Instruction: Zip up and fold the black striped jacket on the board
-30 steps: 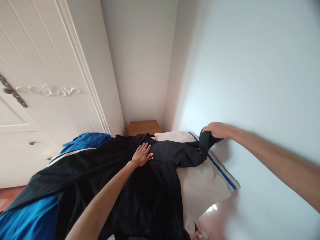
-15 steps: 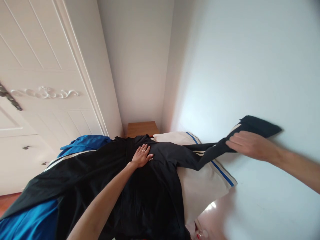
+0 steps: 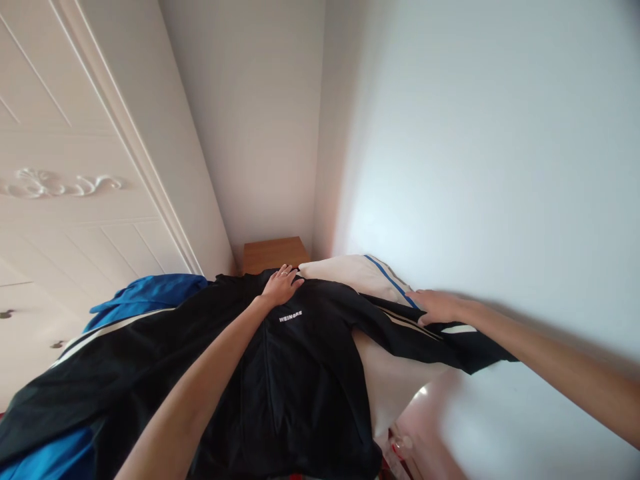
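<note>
We face a pale wall (image 3: 480,133) and a white cupboard (image 3: 65,133), cut off at left, with a black jacket (image 3: 310,380) spread over a cream pillow (image 3: 393,387) and blue cloth (image 3: 155,292), hiding most of what bears them, a wooden stand (image 3: 275,252) partly covered beyond. On the jacket's striped sleeve (image 3: 430,345) our right hand (image 3: 443,307) rests, fingers extended, gripping nothing; our left hand (image 3: 281,288) lies flat, open, beside white lettering (image 3: 291,317).

Upper left of the frame: one white wardrobe with grooved panels (image 3: 55,143), bearing a white raised scroll ornament (image 3: 65,185); below it I count two dark knobs (image 3: 57,345). Centre: one brown flat-topped wooden cabinet (image 3: 275,252). Left, below centre: crumpled bright-blue cloth (image 3: 160,291). Right of centre: one cream fabric pillow with a blue stripe (image 3: 343,268). Upper right: pale wall (image 3: 480,147). Bottom, right of centre: small reddish items (image 3: 400,445) I cannot identify.
</note>
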A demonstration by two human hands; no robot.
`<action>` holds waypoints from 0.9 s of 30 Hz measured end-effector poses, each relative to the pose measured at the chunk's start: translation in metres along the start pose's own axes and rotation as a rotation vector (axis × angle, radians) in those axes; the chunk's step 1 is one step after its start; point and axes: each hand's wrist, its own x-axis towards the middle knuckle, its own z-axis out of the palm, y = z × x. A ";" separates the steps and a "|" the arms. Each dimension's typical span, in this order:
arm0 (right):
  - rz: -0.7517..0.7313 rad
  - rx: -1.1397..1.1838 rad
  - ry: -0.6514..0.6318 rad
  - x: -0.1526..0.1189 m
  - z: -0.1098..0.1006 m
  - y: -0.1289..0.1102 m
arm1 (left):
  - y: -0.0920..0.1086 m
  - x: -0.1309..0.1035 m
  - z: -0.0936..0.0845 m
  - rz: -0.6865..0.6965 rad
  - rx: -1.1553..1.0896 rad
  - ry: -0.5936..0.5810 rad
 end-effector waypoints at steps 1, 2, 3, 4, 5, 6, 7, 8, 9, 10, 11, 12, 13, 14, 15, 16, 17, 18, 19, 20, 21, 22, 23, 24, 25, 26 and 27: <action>0.048 0.014 -0.061 0.004 0.010 0.001 | 0.000 0.002 0.004 0.010 0.020 -0.026; 0.085 0.023 -0.111 0.006 0.019 0.002 | -0.001 0.004 0.009 0.017 0.035 -0.058; 0.103 0.026 -0.139 0.007 0.026 0.002 | -0.003 0.004 0.015 0.019 0.046 -0.087; 0.099 0.024 -0.143 0.007 0.031 0.003 | -0.005 0.003 0.022 0.019 0.056 -0.101; 0.090 0.021 -0.127 0.005 0.032 0.005 | -0.007 0.002 0.029 0.019 0.067 -0.097; 0.083 0.023 -0.097 0.003 0.029 0.009 | -0.010 0.001 0.036 0.019 0.080 -0.077; 0.082 0.032 -0.056 0.001 0.021 0.014 | -0.013 0.000 0.043 0.023 0.090 -0.047; 0.088 0.048 -0.002 -0.002 0.009 0.020 | -0.015 -0.002 0.048 0.027 0.097 -0.015; 0.110 0.067 0.064 -0.004 -0.006 0.028 | -0.018 -0.002 0.052 0.029 0.096 0.009; 0.135 0.086 0.138 -0.006 -0.023 0.037 | -0.020 -0.002 0.055 0.028 0.087 0.025; 0.156 0.109 0.211 -0.006 -0.040 0.045 | -0.022 -0.002 0.057 0.024 0.070 0.035; 0.193 0.124 0.259 -0.005 -0.057 0.053 | -0.023 -0.002 0.059 0.020 0.048 0.044; 0.212 0.133 0.279 -0.003 -0.071 0.059 | -0.024 -0.002 0.059 0.017 0.026 0.056; 0.218 0.143 0.272 0.001 -0.083 0.063 | -0.026 -0.002 0.060 0.013 0.005 0.069; 0.212 0.149 0.243 0.006 -0.090 0.066 | -0.026 -0.002 0.060 0.010 -0.012 0.083; 0.193 0.154 0.208 0.011 -0.095 0.067 | -0.027 -0.002 0.060 0.006 -0.025 0.095; 0.169 0.160 0.178 0.016 -0.097 0.067 | -0.028 -0.002 0.061 0.000 -0.035 0.105; 0.151 0.175 0.160 0.020 -0.097 0.065 | -0.029 -0.003 0.061 -0.006 -0.043 0.112; 0.147 0.206 0.155 0.022 -0.095 0.064 | -0.029 -0.003 0.062 -0.011 -0.050 0.116; 0.154 0.262 0.157 0.023 -0.093 0.062 | -0.031 -0.003 0.062 -0.015 -0.057 0.117; 0.166 0.346 0.160 0.021 -0.091 0.061 | -0.032 -0.002 0.063 -0.015 -0.067 0.116; 0.179 0.453 0.153 0.018 -0.090 0.060 | -0.034 -0.001 0.062 -0.015 -0.079 0.110; 0.186 0.572 0.134 0.012 -0.090 0.060 | -0.035 0.001 0.061 -0.023 -0.095 0.102; 0.184 0.685 0.108 0.006 -0.092 0.059 | -0.035 0.004 0.058 -0.040 -0.115 0.097; 0.175 0.780 0.078 -0.001 -0.094 0.059 | -0.033 0.007 0.054 -0.064 -0.134 0.101; 0.161 0.849 0.049 -0.008 -0.097 0.058 | -0.029 0.010 0.049 -0.083 -0.154 0.122; 0.151 0.892 0.025 -0.014 -0.100 0.057 | -0.022 0.014 0.041 -0.085 -0.173 0.164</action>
